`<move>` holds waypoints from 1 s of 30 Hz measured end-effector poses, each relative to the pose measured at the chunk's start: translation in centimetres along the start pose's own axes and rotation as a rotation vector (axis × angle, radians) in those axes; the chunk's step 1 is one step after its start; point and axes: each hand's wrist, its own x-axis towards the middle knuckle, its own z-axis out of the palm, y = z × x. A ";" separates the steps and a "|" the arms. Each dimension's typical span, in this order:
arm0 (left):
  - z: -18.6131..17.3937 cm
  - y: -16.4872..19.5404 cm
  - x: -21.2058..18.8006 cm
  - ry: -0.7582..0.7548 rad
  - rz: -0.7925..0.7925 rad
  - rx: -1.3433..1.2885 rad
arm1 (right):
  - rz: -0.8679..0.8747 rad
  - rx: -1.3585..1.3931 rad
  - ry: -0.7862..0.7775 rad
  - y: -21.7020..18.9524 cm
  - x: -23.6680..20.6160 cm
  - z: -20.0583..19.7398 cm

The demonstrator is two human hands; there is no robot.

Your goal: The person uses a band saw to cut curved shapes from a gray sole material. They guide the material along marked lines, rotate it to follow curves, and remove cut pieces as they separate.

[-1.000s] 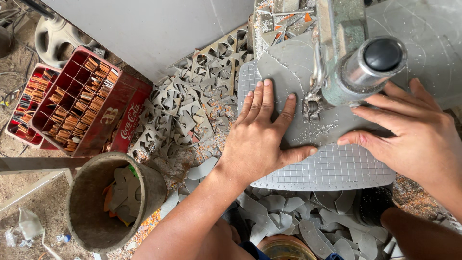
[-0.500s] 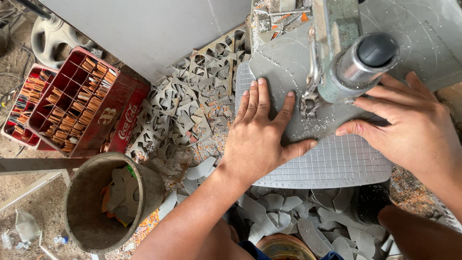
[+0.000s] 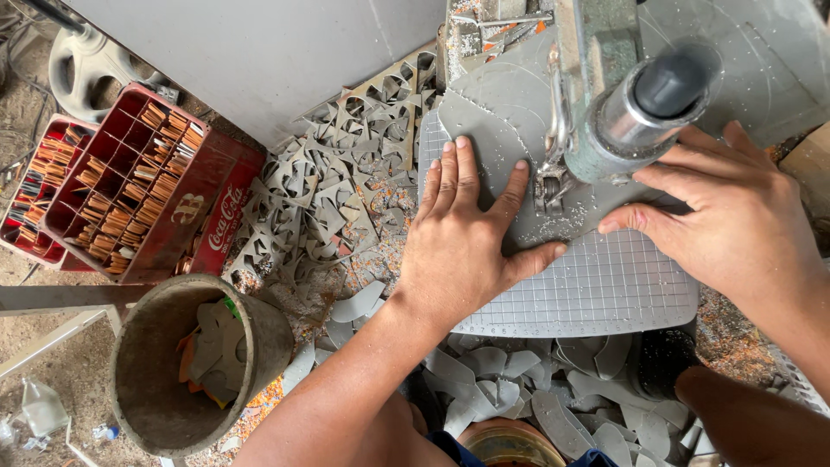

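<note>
- Under the spread fingers of the left hand [image 3: 462, 251] lies a flat grey sheet with curved cut edges [image 3: 493, 138]; the palm presses it down on a pale gridded cutting table [image 3: 605, 294], thumb stretched out to the right along the sheet's lower edge.
- Just right of that thumb, the right hand [image 3: 735, 225] rests on the same sheet, fingers close together and pointing left, not clamped on anything; the fingertips lie on the sheet just above the grid's bare part.
- Between the two hands, just above the fingertips, stands a green machine head with a grey cylindrical knob [image 3: 640, 104]; its small metal cutting foot [image 3: 549, 186] meets the sheet amid pale dust and blocks the view of the sheet behind it.
- Left of the left hand's fingers, a heap of grey cut-out scraps with curved holes [image 3: 337, 190] covers the ground.
- Farther left sits a red plastic bottle crate with compartments [image 3: 143, 195] filled with small brown pieces, and another red crate [image 3: 39, 186] beside it.
- Below the left forearm stands a round dusty bucket [image 3: 147, 380] holding grey and orange offcuts.
- Beneath the table's near edge, rounded grey cut pieces [image 3: 519, 389] lie piled on the floor.
</note>
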 end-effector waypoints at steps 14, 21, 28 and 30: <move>0.7 0.6 0.3 0.036 -0.041 0.043 | 0.000 0.077 -0.013 -0.3 2.1 -0.9; 0.9 1.0 0.4 0.045 -0.085 0.068 | -0.029 0.061 0.040 -0.5 2.9 -0.9; 1.0 1.5 0.4 0.056 -0.132 0.110 | -0.010 0.075 0.042 -0.5 3.3 -0.7; 1.2 1.7 0.5 0.055 -0.141 0.131 | -0.013 0.069 0.037 -0.5 3.5 -0.7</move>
